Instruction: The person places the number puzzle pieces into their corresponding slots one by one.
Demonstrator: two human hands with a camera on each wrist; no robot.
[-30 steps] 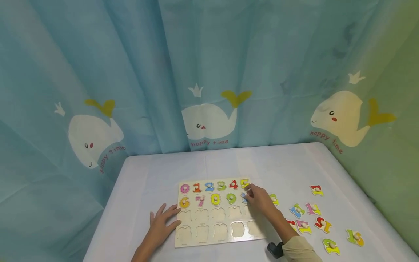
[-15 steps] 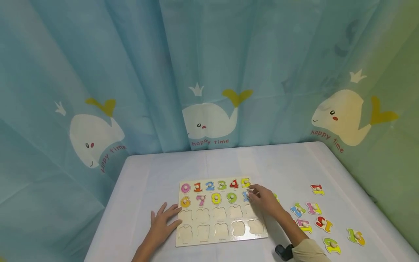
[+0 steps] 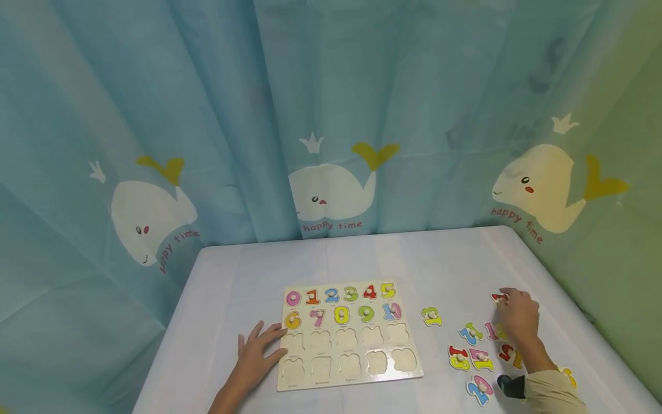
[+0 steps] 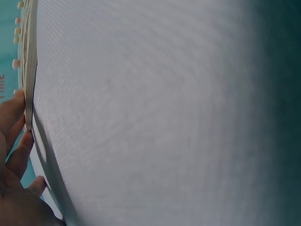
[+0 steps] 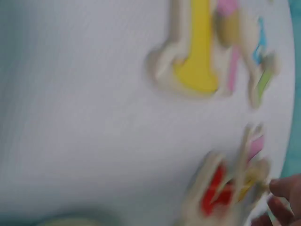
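My left hand [image 3: 253,356] lies at the left edge of the number puzzle board [image 3: 349,386], its spread fingertips touching the board. In the left wrist view, fingers [image 4: 19,157] meet the board's edge [image 4: 29,70]. Knobbed number pieces from 0 to 10 sit in the board's upper two rows. The lower two rows of recesses are bare. At the right, my right hand [image 3: 519,316] is over a red-topped number piece [image 3: 497,297] and partly covers it. Whether the fingertips pinch its knob is hidden. The right wrist view is blurred, with fingertips [image 5: 282,188] at its edge.
Several loose number pieces lie right of the board, among them a green and yellow 13 [image 3: 431,316], a red and yellow 18 [image 3: 458,357], a pink and yellow 17 [image 3: 481,359] and a blue and pink 20 [image 3: 480,389]. A blue curtain [image 3: 331,115] hangs behind the table.
My right hand has left the blue and pink 10, which lies in the board's second row, and moved right to the loose pieces. The left hand has stayed in place.
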